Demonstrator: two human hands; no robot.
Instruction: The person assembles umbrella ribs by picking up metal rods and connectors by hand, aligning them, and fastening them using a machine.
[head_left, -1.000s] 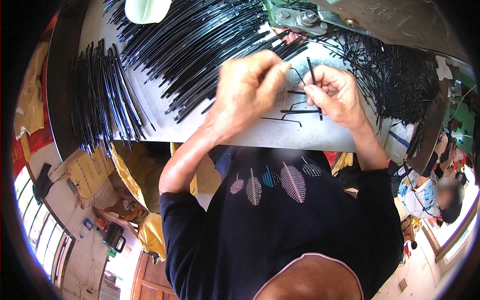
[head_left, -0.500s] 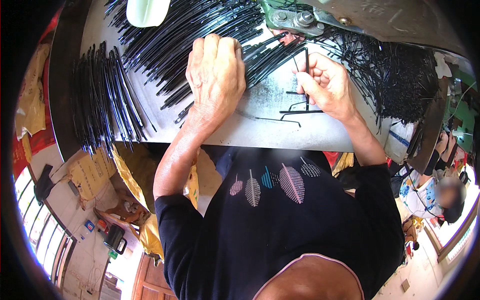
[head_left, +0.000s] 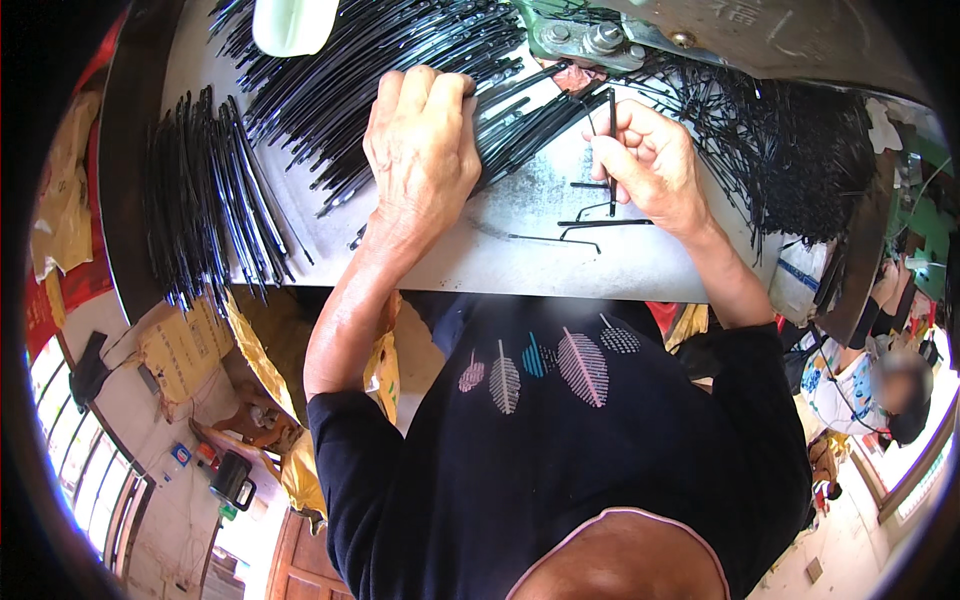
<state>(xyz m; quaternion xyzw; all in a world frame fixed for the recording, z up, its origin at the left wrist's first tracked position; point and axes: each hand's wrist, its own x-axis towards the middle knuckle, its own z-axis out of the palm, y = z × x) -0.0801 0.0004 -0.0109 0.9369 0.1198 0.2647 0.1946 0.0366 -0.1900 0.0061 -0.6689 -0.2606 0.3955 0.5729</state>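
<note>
My left hand is closed, knuckles up, over a large bundle of slender black strips on the metal table. Its fingertips are hidden, so what they grip does not show. Strips stick out past it on the right. My right hand pinches a thin black strip upright between thumb and fingers. Beside it, a thin bent black rod slants at the fingertips. Below that hand lie a few bent black pieces and a thin crooked rod.
A second bundle of black strips lies at the left. Toward the right is a heap of thin black pieces. Green machinery with bolts stands at the back, near a pale plastic scoop-like piece. Another person is at far right.
My left hand has shifted slightly left over the bundle. My right hand has stayed nearly in place, with the strip still upright in its pinch.
</note>
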